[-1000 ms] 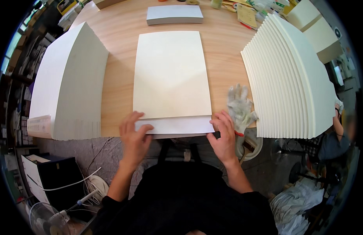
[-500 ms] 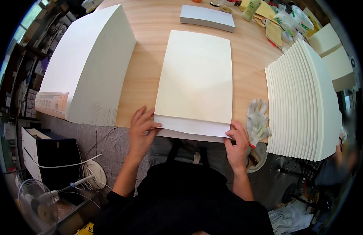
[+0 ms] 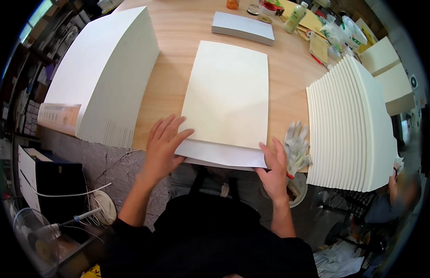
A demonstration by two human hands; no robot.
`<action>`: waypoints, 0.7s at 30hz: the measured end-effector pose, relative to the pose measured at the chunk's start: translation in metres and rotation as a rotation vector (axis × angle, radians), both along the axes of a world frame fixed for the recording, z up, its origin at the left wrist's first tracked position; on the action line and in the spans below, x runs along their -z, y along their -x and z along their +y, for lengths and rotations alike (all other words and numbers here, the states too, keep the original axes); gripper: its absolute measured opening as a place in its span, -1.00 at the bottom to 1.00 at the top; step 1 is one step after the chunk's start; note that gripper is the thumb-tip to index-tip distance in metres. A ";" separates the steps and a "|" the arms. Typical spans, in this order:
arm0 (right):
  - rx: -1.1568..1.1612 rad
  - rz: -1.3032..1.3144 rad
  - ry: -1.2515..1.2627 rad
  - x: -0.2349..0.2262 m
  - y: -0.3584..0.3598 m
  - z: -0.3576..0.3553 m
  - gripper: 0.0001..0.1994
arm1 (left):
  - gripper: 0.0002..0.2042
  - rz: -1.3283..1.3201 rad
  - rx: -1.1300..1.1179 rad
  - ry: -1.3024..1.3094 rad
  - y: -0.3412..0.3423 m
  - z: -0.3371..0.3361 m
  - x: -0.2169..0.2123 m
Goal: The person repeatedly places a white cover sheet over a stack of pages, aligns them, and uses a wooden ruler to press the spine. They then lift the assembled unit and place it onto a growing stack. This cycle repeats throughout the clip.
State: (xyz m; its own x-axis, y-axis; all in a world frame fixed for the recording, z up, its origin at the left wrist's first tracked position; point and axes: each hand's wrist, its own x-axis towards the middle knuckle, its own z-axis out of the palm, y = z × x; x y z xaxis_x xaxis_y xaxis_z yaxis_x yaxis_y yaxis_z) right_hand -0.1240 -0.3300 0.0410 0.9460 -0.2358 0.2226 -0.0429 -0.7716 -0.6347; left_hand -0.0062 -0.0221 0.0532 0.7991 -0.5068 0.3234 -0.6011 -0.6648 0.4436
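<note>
A cream sheet or board lies on the light wood table in front of me, with a white sheet showing below its near edge. My left hand is at the near left corner, fingers spread. Its index finger rests at the cream sheet's corner and its thumb is by the white sheet's corner. At the near right corner my right hand mirrors this, fingers apart, thumb beside the white sheet's front edge. Whether either thumb goes under the white sheet is hard to tell.
A tall white paper stack stands at left, a layered cream stack at right. A whitish glove lies beside my right hand. Farther back are a grey-white block and a bottle. Another person is at far right.
Both hands have moved off their hold on the white sheet's ends, their fingers now spread up to the cream sheet's near corners. The whole view has shifted slightly.
</note>
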 end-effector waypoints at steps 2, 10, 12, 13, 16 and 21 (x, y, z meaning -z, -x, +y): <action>-0.110 -0.016 -0.101 0.010 -0.018 -0.014 -0.59 | -0.66 0.137 0.173 -0.011 -0.028 0.002 -0.011; -0.013 -0.119 -0.106 0.026 -0.078 -0.018 -0.71 | -0.69 0.397 0.175 0.081 -0.080 -0.030 0.009; -0.005 -0.124 -0.073 0.025 -0.079 -0.016 -0.71 | -0.68 0.351 0.123 0.058 -0.078 -0.034 0.014; 0.002 -0.126 -0.056 0.024 -0.078 -0.015 -0.71 | -0.68 0.362 0.104 0.048 -0.079 -0.036 0.016; 0.002 -0.118 -0.046 0.022 -0.078 -0.015 -0.72 | -0.69 0.406 0.075 0.025 -0.081 -0.040 0.020; -0.010 -0.162 0.049 0.026 -0.079 -0.016 -0.78 | -0.66 0.315 0.182 -0.200 -0.088 -0.047 0.013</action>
